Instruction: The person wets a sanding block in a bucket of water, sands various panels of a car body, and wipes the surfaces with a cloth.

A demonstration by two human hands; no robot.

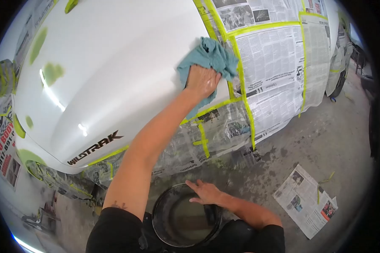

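My left hand (pixel 203 81) grips a crumpled blue-green cloth (pixel 212 55) and presses it against a white vehicle panel (pixel 126 55). Folds of the cloth hide most of its fingers. The cloth lies beside the yellow-green masking tape (pixel 242 80) that edges the panel. Lower down, my right hand (pixel 205 192) is over the rim of a round black bucket (pixel 157 225), with fingers apart and nothing held. Murky water (pixel 192 217) shows inside the bucket, and a dark block-like shape lies in it, too unclear to name.
Newspaper (pixel 270 59) taped along the vehicle covers its right part. Taped, newspaper-backed plastic (pixel 177 147) runs below the panel. "WILDTRAK" lettering (pixel 95 147) marks the lower left, and greenish patches (pixel 52 74) dot the paintwork. A loose newspaper sheet (pixel 302 194) lies on the wet-spotted concrete floor (pixel 261 168).
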